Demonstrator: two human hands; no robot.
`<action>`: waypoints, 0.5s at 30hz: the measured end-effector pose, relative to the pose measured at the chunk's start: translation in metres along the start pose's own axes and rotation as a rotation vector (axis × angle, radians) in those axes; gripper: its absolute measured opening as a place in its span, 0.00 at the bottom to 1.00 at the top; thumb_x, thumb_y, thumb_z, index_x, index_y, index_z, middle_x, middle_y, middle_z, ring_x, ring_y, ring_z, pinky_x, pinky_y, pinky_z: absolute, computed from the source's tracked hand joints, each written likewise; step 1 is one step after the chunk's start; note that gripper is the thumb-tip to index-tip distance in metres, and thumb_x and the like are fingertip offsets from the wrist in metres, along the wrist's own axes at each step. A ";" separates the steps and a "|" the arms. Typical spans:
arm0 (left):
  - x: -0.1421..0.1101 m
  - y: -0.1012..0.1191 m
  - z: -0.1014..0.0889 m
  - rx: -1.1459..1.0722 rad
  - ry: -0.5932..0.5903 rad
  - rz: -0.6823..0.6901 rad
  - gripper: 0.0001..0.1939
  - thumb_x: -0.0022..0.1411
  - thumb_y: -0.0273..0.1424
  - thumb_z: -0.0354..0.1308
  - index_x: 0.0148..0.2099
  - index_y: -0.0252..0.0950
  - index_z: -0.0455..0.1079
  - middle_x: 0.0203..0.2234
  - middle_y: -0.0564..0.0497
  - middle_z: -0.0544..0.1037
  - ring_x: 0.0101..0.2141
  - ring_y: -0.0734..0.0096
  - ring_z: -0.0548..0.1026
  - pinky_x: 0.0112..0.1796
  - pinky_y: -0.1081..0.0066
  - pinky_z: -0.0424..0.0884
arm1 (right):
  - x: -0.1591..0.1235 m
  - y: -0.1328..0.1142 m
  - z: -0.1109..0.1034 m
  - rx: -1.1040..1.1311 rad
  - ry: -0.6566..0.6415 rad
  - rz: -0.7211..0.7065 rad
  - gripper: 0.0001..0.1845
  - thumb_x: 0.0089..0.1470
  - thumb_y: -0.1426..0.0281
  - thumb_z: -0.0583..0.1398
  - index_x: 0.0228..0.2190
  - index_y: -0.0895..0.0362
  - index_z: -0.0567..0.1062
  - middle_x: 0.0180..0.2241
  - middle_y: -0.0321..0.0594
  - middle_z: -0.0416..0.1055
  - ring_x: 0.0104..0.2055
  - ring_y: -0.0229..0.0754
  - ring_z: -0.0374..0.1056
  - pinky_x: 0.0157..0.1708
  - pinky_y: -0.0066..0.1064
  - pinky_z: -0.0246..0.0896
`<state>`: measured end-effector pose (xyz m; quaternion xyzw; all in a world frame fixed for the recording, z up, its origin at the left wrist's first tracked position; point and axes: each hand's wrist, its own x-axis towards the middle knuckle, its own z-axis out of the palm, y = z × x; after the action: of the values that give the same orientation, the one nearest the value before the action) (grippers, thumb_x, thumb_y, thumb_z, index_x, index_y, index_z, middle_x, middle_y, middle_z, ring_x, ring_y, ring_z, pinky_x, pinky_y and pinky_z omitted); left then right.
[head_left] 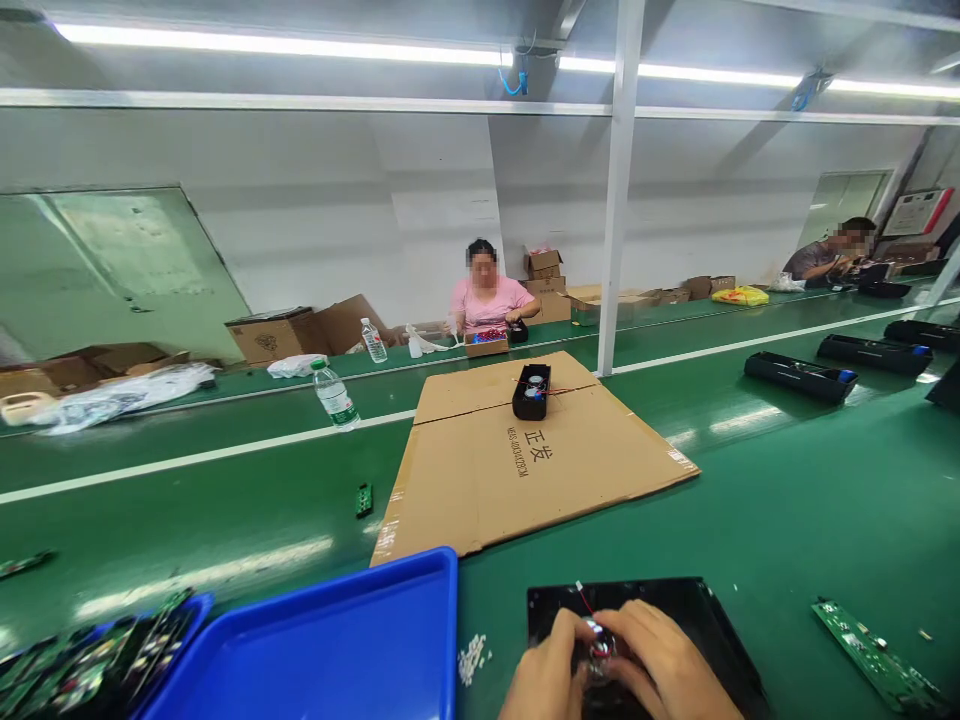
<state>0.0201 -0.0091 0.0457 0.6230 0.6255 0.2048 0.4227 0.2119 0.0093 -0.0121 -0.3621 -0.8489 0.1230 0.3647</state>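
Observation:
At the bottom edge of the view, my left hand (pixel 546 672) and my right hand (pixel 667 665) meet over a black plastic housing (pixel 675 600) lying on the green belt. Both hands pinch a small round metallic part (pixel 600 645) between their fingertips, with a thin red wire (pixel 583 598) running up from it. Much of the housing is hidden under my hands. Farther along, a flattened cardboard sheet (pixel 525 460) carries another small black housing (pixel 532 391) with fans and a red wire.
A blue tray (pixel 337 650) sits left of my hands, with circuit boards (pixel 82 665) beside it and one green board (pixel 874 660) at right. A water bottle (pixel 334 395), white post (pixel 619 190), black housings (pixel 799 377) and two seated persons lie beyond.

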 end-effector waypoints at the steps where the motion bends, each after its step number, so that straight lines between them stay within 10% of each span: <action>1: -0.001 0.002 -0.001 -0.003 -0.006 -0.005 0.16 0.56 0.15 0.54 0.41 0.41 0.70 0.38 0.56 0.85 0.40 0.70 0.81 0.43 0.78 0.70 | 0.001 -0.001 -0.002 0.031 -0.020 0.011 0.20 0.57 0.79 0.59 0.49 0.49 0.73 0.37 0.34 0.76 0.36 0.42 0.75 0.36 0.29 0.72; 15: 0.017 -0.035 0.017 0.041 0.038 0.007 0.18 0.53 0.19 0.53 0.42 0.46 0.70 0.27 0.58 0.78 0.31 0.66 0.78 0.35 0.72 0.69 | 0.007 -0.003 0.006 0.053 -0.036 0.095 0.09 0.52 0.75 0.61 0.36 0.52 0.76 0.32 0.37 0.75 0.33 0.46 0.73 0.32 0.33 0.69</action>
<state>0.0141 -0.0023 0.0039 0.6296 0.6353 0.2051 0.3973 0.2027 0.0124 -0.0108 -0.3901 -0.8336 0.1693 0.3525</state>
